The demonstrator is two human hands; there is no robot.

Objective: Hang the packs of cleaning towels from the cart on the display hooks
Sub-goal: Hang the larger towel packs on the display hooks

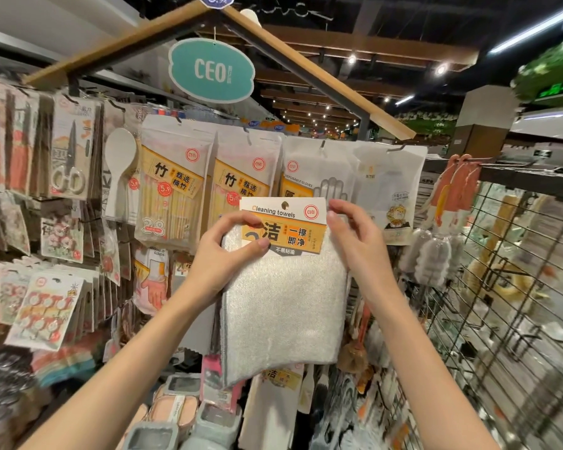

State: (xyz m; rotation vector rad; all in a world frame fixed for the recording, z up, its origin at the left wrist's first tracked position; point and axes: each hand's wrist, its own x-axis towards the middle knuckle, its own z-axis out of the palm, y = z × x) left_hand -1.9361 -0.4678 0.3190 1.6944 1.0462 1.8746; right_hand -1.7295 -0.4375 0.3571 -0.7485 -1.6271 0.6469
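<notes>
A pack of cleaning towels (283,306), grey-white cloth under a white and orange header card with a hang hole, is held up in front of the display. My left hand (223,254) pinches its upper left corner, thumb across the card. My right hand (355,235) grips the card's upper right edge. Another pack of cleaning towels (275,404) hangs lower on the display, partly hidden behind the held one. The display hooks here are mostly hidden by hanging goods.
Bamboo chopstick packs (173,186), disposable glove packs (312,177), scissors (69,157) and a white rice paddle (119,167) hang on the display. A wire grid panel (514,287) with brushes stands at right. A teal sign (211,70) hangs above.
</notes>
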